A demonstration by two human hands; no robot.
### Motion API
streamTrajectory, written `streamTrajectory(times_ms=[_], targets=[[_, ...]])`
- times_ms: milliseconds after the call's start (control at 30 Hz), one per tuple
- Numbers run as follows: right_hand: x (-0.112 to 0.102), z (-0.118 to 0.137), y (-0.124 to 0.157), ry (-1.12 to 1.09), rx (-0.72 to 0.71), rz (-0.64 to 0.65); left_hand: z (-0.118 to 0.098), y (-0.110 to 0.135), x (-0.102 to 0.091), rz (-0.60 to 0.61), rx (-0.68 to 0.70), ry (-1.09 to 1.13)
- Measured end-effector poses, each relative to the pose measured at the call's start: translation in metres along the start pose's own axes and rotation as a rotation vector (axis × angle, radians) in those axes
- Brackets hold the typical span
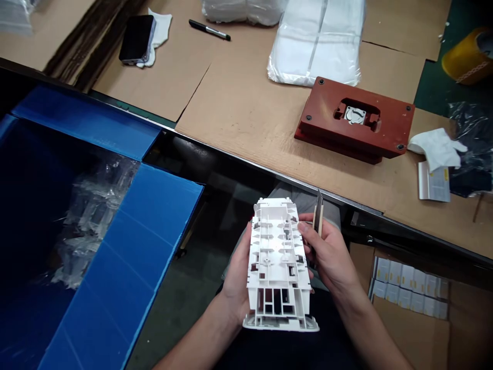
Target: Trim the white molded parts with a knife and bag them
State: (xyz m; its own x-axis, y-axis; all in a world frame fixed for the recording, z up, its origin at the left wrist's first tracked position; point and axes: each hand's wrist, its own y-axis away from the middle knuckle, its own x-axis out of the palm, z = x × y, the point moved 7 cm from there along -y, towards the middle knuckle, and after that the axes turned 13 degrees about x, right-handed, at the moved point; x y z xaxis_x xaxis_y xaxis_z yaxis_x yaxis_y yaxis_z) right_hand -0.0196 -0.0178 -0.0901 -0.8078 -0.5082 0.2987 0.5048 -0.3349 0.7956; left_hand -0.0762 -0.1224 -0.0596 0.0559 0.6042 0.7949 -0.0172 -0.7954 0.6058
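A long white moulded plastic housing (278,246) is held over my lap, its ribbed inner side facing up. My left hand (236,277) wraps its left edge from below, the fingers mostly hidden behind it. At the right edge, the thumb of my right hand (331,252) presses on the rim. A slim pointed tool (318,216), with pale sides and a dark middle, also sits in that hand, standing upright between thumb and fingers. Its exact kind is unclear.
A red-brown fixture block (354,121) with a metal insert stands on the cardboard-covered table (239,103). Behind it lie plastic bags (316,41), a pen (210,30) and a phone (137,40). A blue carton (154,231) with bagged parts is at left; a glove (437,146) lies right.
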Motion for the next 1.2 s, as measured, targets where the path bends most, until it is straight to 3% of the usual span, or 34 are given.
streamTrajectory(times_ms=[233,433,733,833,967,1067,1200], targets=[[0.000,0.002,0.001,0.014,0.000,-0.015,-0.009,-0.001,0.013,0.026,0.086,0.099],[0.003,0.001,0.001,0.014,0.017,-0.002,-0.007,0.001,0.008,0.066,0.077,0.054],[0.001,-0.002,0.000,-0.026,0.038,-0.009,-0.016,-0.001,0.009,0.028,0.221,-0.009],[-0.002,-0.001,-0.002,-0.023,0.013,0.018,-0.017,0.003,-0.006,0.061,0.269,-0.173],[-0.003,0.001,-0.006,0.007,-0.038,0.165,-0.036,0.012,-0.023,0.152,0.491,-0.677],[-0.003,0.005,-0.007,0.034,-0.053,0.241,-0.046,0.018,-0.008,0.317,0.580,-0.977],[0.000,0.009,-0.004,0.068,-0.070,0.312,-0.051,0.022,0.020,0.477,0.636,-1.068]])
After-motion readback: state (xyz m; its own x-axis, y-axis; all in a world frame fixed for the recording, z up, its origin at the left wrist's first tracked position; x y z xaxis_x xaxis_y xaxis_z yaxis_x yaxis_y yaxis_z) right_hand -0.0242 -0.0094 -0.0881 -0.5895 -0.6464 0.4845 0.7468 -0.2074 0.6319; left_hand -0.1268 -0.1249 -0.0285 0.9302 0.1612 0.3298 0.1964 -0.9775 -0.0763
